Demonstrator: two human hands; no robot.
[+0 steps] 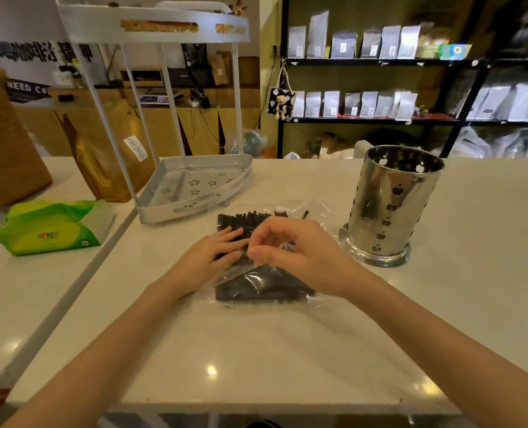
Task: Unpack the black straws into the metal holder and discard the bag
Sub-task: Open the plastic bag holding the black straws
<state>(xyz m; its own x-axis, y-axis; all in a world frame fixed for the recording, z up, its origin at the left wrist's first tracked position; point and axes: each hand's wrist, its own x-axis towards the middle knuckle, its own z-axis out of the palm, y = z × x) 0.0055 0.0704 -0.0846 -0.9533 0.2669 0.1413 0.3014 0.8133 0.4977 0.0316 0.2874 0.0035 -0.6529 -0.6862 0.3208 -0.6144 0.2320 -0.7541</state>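
White stone-look counter (256,350) carries everything, with a white corner rack (194,183) at the back and a green tissue pack (55,227) on the neighbouring slab to the left. Next in bulk is the metal holder (389,205), a perforated steel cylinder standing upright on its round base, well to the right of the work and seemingly empty. In front of the person lies the clear bag (265,276), flat on the counter, with the black straws (247,219) spilling from its far end; one straw lies loose just beyond. Left hand (216,251) rests flat on the bundle, fingers spread narrow, pinning it. Right hand (293,254) pinches the thin film between thumb and forefinger. The film looks slick and crinkly, the straws light, stiff and apt to roll, so I would grip the bundle round its middle, not the plastic.
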